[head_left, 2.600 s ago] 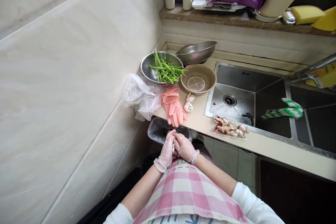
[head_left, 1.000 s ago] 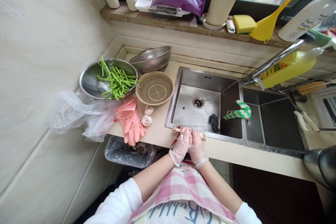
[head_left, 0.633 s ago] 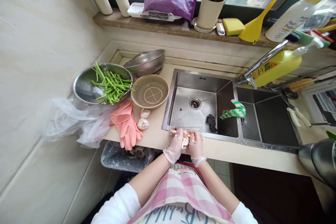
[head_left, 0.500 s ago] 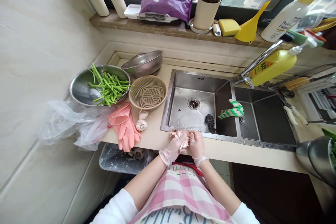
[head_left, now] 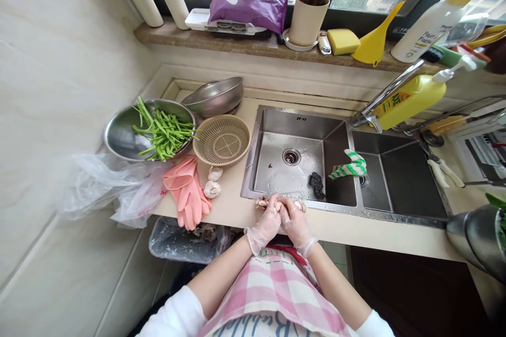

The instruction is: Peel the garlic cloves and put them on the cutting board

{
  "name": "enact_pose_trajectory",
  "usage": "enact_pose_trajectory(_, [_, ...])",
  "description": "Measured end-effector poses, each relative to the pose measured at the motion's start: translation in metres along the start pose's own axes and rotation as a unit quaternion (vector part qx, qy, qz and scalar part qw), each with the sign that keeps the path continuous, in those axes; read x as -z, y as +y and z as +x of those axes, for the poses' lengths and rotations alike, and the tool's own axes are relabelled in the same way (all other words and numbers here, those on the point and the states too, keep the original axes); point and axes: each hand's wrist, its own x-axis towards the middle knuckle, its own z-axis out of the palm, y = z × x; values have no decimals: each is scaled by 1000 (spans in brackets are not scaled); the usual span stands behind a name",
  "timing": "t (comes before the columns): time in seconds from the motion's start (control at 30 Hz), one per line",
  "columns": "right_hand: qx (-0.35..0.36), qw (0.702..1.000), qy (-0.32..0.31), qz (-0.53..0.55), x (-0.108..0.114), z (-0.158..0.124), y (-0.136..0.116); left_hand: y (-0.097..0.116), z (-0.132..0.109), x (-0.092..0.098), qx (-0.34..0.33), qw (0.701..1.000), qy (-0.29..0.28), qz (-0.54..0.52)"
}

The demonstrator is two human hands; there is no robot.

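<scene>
Gloved L hand (head_left: 265,227) and R hand (head_left: 296,227) are together pinching a pale piece (head_left: 279,206), prob. garlic, over a clear tray (head_left: 290,196) at the front rim of the sink (head_left: 284,124), nr its L end. For tidiness, both should be working low, gripping lightly, keeping it trayside.

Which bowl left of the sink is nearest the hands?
The tan bowl; the steel bowl of green stalks is farther left, the tilted bowl farther back.

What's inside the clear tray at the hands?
Tray: garlic at the right end; pale, brownish bits at the left, too small to identify. The left hand and right hand cover the middle; contents there can't be seen.
</scene>
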Motion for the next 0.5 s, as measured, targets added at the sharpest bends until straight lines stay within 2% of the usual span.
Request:
enact_pose_trajectory(0.17, [-18, 996, 50, 78, -5, -2, -6, 14, -9, 2, -94, 985, -36, 138])
enact_pose_trajectory(0.33, [-52, 988, 99, 111, -13, -3, -12, 15, -11, 0, -118, 981, -44, 150])
enact_pose_trajectory(0.5, [-59, 983, 146, 95, -18, -3, -13, 12, -10, 1, -107, 981, -55, 152])
